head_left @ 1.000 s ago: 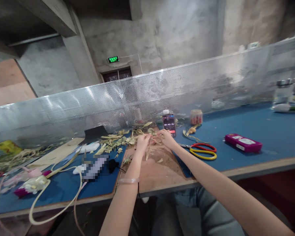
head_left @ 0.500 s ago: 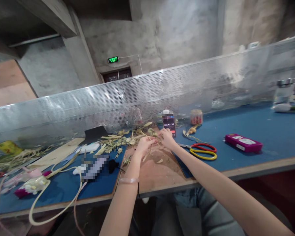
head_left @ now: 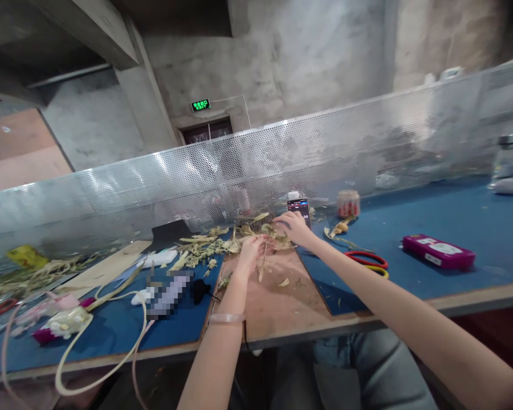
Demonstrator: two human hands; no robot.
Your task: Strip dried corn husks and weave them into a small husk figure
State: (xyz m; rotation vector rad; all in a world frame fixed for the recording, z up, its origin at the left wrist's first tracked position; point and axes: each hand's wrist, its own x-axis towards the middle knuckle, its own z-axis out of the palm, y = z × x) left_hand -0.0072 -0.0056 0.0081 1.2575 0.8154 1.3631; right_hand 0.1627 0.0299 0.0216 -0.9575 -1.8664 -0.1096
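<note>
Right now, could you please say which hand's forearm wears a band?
The left hand: a pale band circles its forearm; the forearm behind the right hand is bare.

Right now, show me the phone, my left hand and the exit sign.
Phone (head_left: pixel 298 205), head view: upper screen.
Left hand (head_left: pixel 251 249), head view: back of hand.
Exit sign (head_left: pixel 200 105), head view: lit face.

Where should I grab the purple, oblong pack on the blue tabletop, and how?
Probably grip the purple, oblong pack around its middle, coming from above, pinching its long sides: it lies flat, longer than wide, with nothing on top.
</note>
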